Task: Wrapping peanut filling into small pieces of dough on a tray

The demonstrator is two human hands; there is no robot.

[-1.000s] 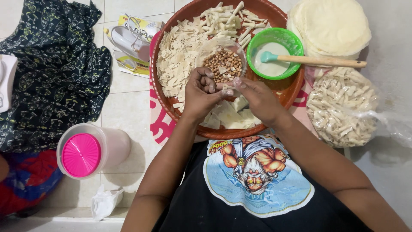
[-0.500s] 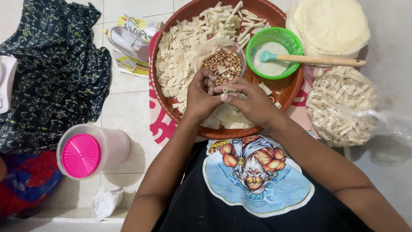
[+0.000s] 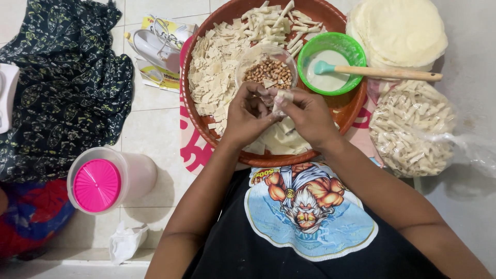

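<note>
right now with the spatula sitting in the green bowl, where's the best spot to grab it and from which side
Probably by the bare wooden handle of the spatula, near its free end. The teal blade lies in the white paste inside the green bowl, while the handle crosses the rim and sticks out to the right, over the edge of the brown tray. Coming from the right with the right hand looks easiest and keeps fingers off the paste.

The big round tray (image 3: 199, 124) sits in the middle. On it lie the cut squares (image 3: 212, 77), with the bowl of nuts (image 3: 267, 70) beside them. The bowl with the spatula (image 3: 330, 64) is to the right. The hands (image 3: 279, 111) meet just in front of the nuts. The jug (image 3: 111, 178) stands far left.
</note>
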